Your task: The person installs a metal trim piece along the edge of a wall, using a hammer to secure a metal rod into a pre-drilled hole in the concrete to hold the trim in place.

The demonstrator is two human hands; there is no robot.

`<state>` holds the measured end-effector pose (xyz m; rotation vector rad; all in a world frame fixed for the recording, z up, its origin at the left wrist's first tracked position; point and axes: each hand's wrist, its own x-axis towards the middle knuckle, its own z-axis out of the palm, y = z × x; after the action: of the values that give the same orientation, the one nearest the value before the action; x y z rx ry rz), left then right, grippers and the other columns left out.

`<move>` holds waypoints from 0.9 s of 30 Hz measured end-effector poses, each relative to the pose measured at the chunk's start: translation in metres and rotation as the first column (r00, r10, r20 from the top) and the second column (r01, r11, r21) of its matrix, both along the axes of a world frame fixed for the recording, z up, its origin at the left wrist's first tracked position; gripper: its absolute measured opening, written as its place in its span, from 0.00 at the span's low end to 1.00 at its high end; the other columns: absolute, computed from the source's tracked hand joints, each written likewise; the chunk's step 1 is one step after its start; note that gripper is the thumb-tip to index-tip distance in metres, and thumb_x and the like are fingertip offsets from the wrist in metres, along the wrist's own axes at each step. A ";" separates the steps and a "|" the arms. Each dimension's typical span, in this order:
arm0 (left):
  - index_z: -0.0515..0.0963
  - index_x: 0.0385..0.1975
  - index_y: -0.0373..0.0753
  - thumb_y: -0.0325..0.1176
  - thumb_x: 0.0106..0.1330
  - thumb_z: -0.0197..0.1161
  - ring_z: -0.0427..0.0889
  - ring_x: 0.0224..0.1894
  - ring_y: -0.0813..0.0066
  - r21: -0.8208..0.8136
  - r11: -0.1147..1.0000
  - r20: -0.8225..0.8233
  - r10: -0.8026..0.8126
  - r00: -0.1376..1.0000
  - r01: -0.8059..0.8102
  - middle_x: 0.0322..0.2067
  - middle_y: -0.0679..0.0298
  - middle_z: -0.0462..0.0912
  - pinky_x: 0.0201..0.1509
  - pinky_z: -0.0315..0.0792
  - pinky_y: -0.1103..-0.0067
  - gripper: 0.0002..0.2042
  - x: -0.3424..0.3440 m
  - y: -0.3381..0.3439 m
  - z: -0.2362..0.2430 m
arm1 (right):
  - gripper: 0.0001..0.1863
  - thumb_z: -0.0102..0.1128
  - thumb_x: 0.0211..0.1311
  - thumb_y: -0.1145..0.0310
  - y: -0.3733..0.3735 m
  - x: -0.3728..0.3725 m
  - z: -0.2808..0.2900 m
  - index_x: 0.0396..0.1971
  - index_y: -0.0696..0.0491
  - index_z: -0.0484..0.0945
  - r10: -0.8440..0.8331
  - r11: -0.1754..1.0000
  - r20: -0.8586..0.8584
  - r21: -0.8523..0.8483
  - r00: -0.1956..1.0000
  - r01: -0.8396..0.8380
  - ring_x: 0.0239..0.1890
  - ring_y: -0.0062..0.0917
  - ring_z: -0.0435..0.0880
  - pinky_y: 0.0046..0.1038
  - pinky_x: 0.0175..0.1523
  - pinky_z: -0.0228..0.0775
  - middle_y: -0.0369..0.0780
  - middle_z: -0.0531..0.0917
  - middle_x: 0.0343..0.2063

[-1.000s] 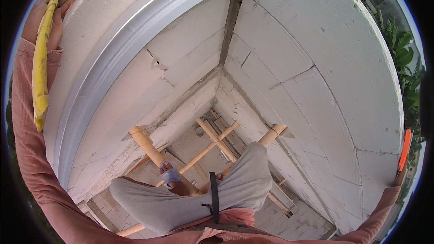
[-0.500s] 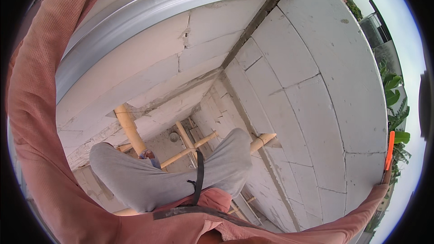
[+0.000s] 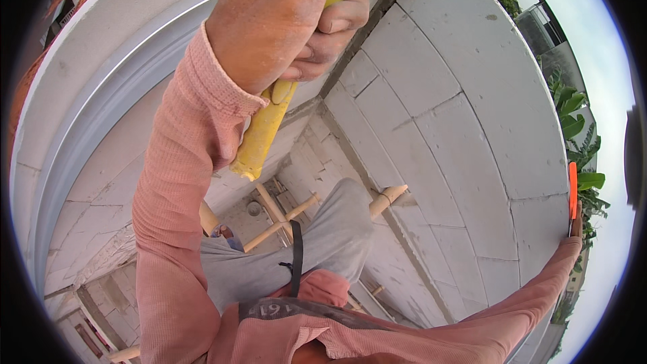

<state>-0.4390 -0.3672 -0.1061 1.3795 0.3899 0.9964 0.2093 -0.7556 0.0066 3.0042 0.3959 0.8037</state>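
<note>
The left hand (image 3: pixel 290 20) is raised close to the camera, its fingers (image 3: pixel 337 23) wrapped tight around a yellow handle (image 3: pixel 266 131). Far right, the right hand (image 3: pixel 575 229) holds an orange tool (image 3: pixel 573 190) against the white block wall (image 3: pixel 465 135); its fingers' grip cannot be made out. Bamboo scaffold poles (image 3: pixel 387 199) cross below.

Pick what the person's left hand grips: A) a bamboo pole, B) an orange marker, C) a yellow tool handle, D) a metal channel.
C: the left hand is closed around a yellow tool handle, whose end sticks out below the fist.
</note>
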 end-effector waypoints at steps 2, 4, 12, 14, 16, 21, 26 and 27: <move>0.73 0.43 0.36 0.61 0.72 0.47 0.50 0.10 0.92 -0.181 0.978 0.005 -0.107 0.994 0.106 0.16 0.78 0.57 0.10 0.46 0.88 0.28 0.040 -0.011 -0.033 | 0.42 0.34 0.69 0.34 -0.009 -0.002 0.007 0.60 0.58 0.73 -0.038 0.999 0.004 -0.022 0.999 0.038 0.59 0.45 0.76 0.40 0.61 0.68 0.53 0.80 0.52; 0.73 0.43 0.36 0.62 0.71 0.48 0.51 0.11 0.93 -0.310 0.938 0.006 -0.161 0.987 0.155 0.15 0.78 0.57 0.12 0.48 0.88 0.29 0.052 -0.022 -0.069 | 0.42 0.34 0.69 0.34 0.011 0.000 0.001 0.60 0.58 0.73 -0.015 1.000 -0.023 -0.015 1.000 0.015 0.59 0.45 0.76 0.40 0.61 0.67 0.53 0.80 0.52; 0.72 0.44 0.37 0.64 0.71 0.46 0.51 0.11 0.92 -0.598 0.775 -0.080 -0.311 0.947 0.204 0.15 0.78 0.57 0.12 0.46 0.87 0.30 0.086 -0.050 -0.200 | 0.38 0.29 0.70 0.34 -0.006 0.051 0.009 0.65 0.46 0.69 -0.121 0.975 -0.097 -0.197 0.988 0.100 0.62 0.47 0.72 0.44 0.66 0.61 0.49 0.79 0.54; 0.72 0.46 0.38 0.64 0.71 0.46 0.51 0.11 0.91 -0.675 0.717 -0.044 -0.274 0.961 0.174 0.15 0.78 0.57 0.12 0.46 0.87 0.30 0.085 -0.048 -0.210 | 0.38 0.30 0.70 0.34 0.000 0.051 0.031 0.64 0.47 0.70 -0.021 0.997 0.046 -0.069 0.999 0.025 0.62 0.46 0.73 0.42 0.66 0.61 0.48 0.78 0.57; 0.72 0.45 0.38 0.64 0.71 0.45 0.51 0.10 0.91 -0.666 0.730 -0.033 -0.237 0.971 0.155 0.14 0.78 0.57 0.11 0.46 0.87 0.30 0.083 -0.046 -0.209 | 0.35 0.33 0.72 0.38 0.027 0.025 0.043 0.62 0.50 0.72 0.162 0.980 0.313 0.060 0.936 -0.189 0.62 0.42 0.73 0.39 0.66 0.63 0.47 0.76 0.59; 0.71 0.43 0.39 0.65 0.71 0.45 0.50 0.09 0.90 -0.634 0.752 0.036 -0.206 0.978 0.181 0.13 0.77 0.56 0.11 0.46 0.87 0.30 0.084 -0.034 -0.201 | 0.27 0.43 0.73 0.46 0.218 -0.170 0.018 0.62 0.47 0.72 0.676 0.714 0.453 -0.205 0.582 -0.669 0.63 0.37 0.71 0.37 0.67 0.60 0.43 0.74 0.60; 0.69 0.35 0.42 0.64 0.71 0.46 0.54 0.09 0.89 -0.565 0.808 -0.042 -0.231 0.972 0.167 0.14 0.75 0.59 0.11 0.49 0.85 0.26 0.106 -0.044 -0.190 | 0.36 0.42 0.66 0.32 0.341 -0.154 -0.049 0.64 0.43 0.69 0.757 0.645 0.386 -0.313 0.527 -0.697 0.65 0.39 0.71 0.42 0.68 0.61 0.40 0.76 0.60; 0.68 0.35 0.42 0.64 0.71 0.46 0.55 0.09 0.88 -0.527 0.846 -0.094 -0.150 0.984 0.079 0.14 0.75 0.60 0.10 0.50 0.85 0.26 0.094 -0.034 -0.187 | 0.40 0.41 0.62 0.27 0.377 -0.200 -0.061 0.65 0.39 0.69 0.691 0.723 0.035 -0.069 0.722 -0.688 0.61 0.38 0.76 0.40 0.68 0.63 0.38 0.80 0.56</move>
<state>-0.3446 -0.4015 -0.2928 0.9570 0.6204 0.6333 0.0091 -0.3782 -0.0544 2.7340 1.5717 0.8641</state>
